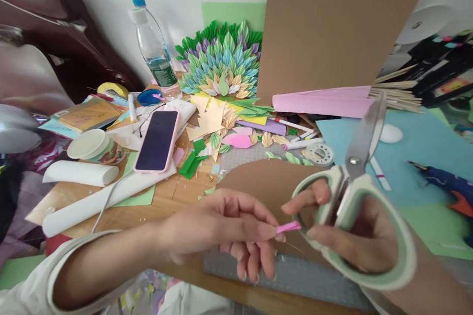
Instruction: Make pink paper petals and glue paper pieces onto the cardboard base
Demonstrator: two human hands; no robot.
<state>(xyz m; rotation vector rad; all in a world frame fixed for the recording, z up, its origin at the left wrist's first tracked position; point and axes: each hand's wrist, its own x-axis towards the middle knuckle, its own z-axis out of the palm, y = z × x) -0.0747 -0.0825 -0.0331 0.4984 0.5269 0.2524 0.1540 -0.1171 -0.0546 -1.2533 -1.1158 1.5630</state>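
Observation:
Between thumb and forefinger, my left hand [221,231] pinches a small folded strip of pink paper [289,227], whose free end points right. My right hand [354,241] has its fingers through the handles of a pair of scissors [354,162] with pale green and white grips. The blades point up and away, nearly closed together, apart from the pink strip. The right fingertips are close to the strip's free end. Beneath both hands lies a rounded piece of brown cardboard [254,177] on a grey mat [295,280].
A pink-cased phone [157,140], paper rolls [81,173], a paper cup [96,146] and a water bottle [158,59] stand left. Behind are a paper peacock [223,69] and a tall brown board [332,24]. A blue glue gun [443,179] lies right, near a tape reel [318,153].

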